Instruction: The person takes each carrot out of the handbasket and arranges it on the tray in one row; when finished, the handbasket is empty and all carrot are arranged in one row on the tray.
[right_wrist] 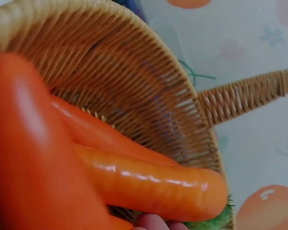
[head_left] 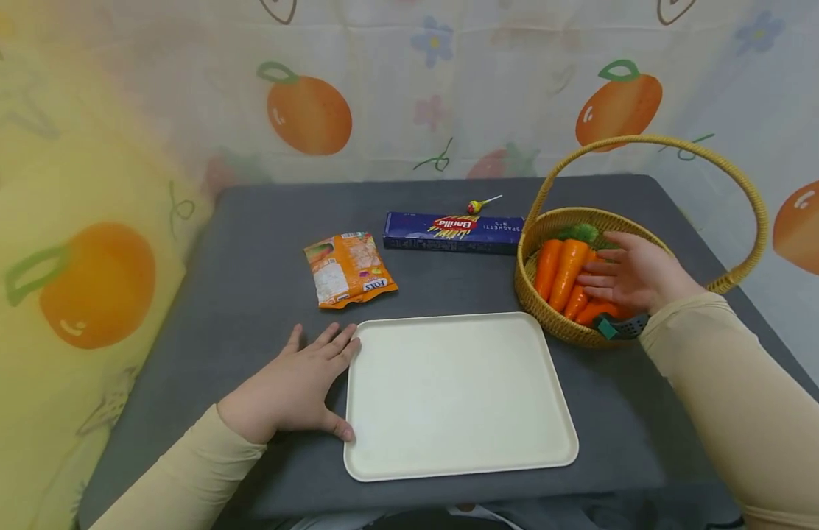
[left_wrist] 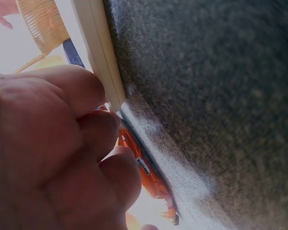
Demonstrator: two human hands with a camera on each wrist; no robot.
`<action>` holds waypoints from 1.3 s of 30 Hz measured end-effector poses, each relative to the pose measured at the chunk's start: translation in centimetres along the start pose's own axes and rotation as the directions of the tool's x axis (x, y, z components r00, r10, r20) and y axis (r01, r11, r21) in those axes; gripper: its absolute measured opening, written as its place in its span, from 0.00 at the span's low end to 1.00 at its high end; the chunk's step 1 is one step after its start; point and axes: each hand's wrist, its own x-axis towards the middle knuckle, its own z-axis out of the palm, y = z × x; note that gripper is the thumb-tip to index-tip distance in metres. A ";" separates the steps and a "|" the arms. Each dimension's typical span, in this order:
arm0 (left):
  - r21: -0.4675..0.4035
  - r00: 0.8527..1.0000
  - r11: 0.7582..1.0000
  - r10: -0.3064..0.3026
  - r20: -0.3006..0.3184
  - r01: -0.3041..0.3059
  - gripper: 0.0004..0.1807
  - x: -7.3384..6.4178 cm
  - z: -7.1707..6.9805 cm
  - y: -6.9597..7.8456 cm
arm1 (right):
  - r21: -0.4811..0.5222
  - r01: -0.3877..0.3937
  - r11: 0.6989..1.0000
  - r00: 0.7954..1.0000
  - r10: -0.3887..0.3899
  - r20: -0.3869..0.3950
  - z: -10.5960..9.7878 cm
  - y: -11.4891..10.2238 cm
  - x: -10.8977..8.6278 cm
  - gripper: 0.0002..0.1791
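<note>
A shallow cream tray point(head_left: 456, 397) lies flat on the table in the head view. My left hand point(head_left: 293, 386) rests at its left edge, fingers and thumb spread, fingertips right at the rim. In the left wrist view those fingers point(left_wrist: 122, 177) sit beside the tray's side wall point(left_wrist: 103, 52). On the right stands a round wicker basket point(head_left: 530, 294) holding several orange carrots point(head_left: 567, 271) with green tops. My right hand point(head_left: 638, 276) reaches into it over the carrots, its fingers extended and slightly bent. Its fingertips point(right_wrist: 153, 223) show under a carrot point(right_wrist: 153, 187) in the right wrist view.
Behind the tray are an orange snack packet point(head_left: 350, 270) and a blue spaghetti box point(head_left: 452, 232), which reaches the basket's left side. A small lollipop point(head_left: 476, 207) lies beyond the box. The basket's tall handle point(head_left: 648, 140) arches above its rim. A fruit-print curtain point(head_left: 383, 88) closes off the back.
</note>
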 end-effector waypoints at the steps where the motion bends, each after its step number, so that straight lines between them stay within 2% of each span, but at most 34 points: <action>1: -0.001 1.000 1.000 -0.003 0.002 0.003 0.81 0.0 0.0 0.0 | -0.007 -0.003 1.000 1.000 0.003 0.005 0.2 0.0 0.2 0.51; 6: 0.008 1.000 1.000 -0.003 -0.004 0.003 0.81 -0.1 0.3 0.0 | -0.140 0.006 0.990 0.999 0.000 0.048 1.3 0.2 1.4 0.49; 9: 0.009 1.000 1.000 -0.003 -0.007 0.003 0.81 -0.1 0.5 0.0 | -0.239 0.022 0.971 0.997 -0.005 0.072 1.8 0.2 2.2 0.47; 16: 0.004 1.000 1.000 -0.003 -0.005 0.003 0.82 -0.2 0.5 0.1 | -0.369 0.025 0.929 0.995 0.011 0.096 2.5 0.2 3.7 0.47; 23: -0.008 1.000 1.000 -0.004 0.003 0.004 0.82 -0.3 0.4 0.3 | -0.508 0.057 0.860 0.989 0.022 0.148 2.9 -0.1 4.6 0.33; 25: -0.006 1.000 1.000 -0.003 0.001 0.003 0.82 -0.4 0.3 0.3 | -0.522 0.071 0.850 0.986 0.018 0.165 3.1 -0.2 4.8 0.28; 27: -0.006 1.000 1.000 -0.003 -0.002 0.003 0.81 -0.4 0.3 0.3 | -0.504 0.087 0.859 0.983 0.007 0.182 3.3 -0.2 4.9 0.19; 31: -0.005 1.000 1.000 -0.003 -0.004 0.003 0.81 -0.3 0.2 0.3 | -0.416 0.132 0.900 0.978 -0.050 0.202 3.8 -0.3 4.7 0.06; 36: -0.018 1.000 1.000 -0.004 -0.003 0.004 0.81 -0.3 0.2 0.3 | -0.301 0.196 0.933 0.963 -0.125 0.239 3.9 -0.8 3.4 0.08; 39: -0.016 1.000 1.000 -0.010 -0.002 0.010 0.81 -0.2 0.1 0.2 | -0.218 0.247 0.944 0.942 -0.182 0.281 3.9 -1.1 2.4 0.09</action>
